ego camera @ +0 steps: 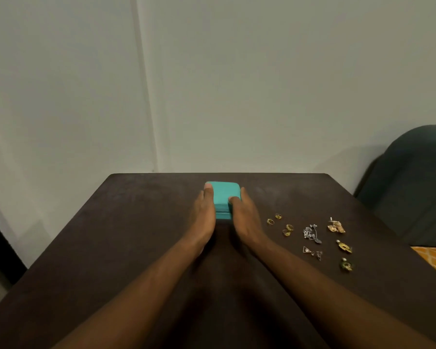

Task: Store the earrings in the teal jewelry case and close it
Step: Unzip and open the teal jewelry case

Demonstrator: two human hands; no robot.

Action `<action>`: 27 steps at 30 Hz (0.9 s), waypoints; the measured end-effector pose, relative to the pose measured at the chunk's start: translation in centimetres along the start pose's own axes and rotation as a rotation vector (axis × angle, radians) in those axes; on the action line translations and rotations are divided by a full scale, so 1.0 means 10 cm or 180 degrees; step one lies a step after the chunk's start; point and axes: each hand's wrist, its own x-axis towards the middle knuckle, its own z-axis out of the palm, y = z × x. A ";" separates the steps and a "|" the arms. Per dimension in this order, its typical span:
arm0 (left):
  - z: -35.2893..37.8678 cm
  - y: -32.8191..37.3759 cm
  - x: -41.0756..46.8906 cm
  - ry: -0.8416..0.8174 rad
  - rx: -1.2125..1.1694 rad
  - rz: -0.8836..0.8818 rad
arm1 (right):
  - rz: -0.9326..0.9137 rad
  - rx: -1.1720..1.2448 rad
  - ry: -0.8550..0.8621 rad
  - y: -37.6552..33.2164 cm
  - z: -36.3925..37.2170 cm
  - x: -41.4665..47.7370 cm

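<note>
A teal jewelry case (223, 197) is sitting on a dark brown table (111, 235), gold and silver earrings (310, 232) glinting at three o'clock, orange lattice-patterned cloth (434, 260) beyond.

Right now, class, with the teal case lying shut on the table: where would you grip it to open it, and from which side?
Take the teal case by its lid's left and right edges, above the seam across its near face, reaching in from the near side. The left hand and right hand flank it there. The seam facing you suggests the hinge is probably at the back.
</note>
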 end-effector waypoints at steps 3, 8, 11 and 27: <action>-0.08 -0.01 -0.35 -0.0181 0.0163 -0.0086 | 0.0126 -0.0090 -0.0048 0.01 -0.07 -0.35; -0.24 -0.10 -0.78 -0.0258 0.0402 -0.0106 | 0.0252 -0.0217 -0.0038 0.04 -0.06 -0.79; -0.31 -0.15 -0.92 -0.0321 0.0567 -0.0093 | 0.0282 -0.0260 -0.0083 0.12 -0.02 -0.92; -0.48 -0.29 -0.81 -0.0022 0.0641 -0.0227 | -0.0094 -0.0444 -0.0304 0.24 -0.06 -1.06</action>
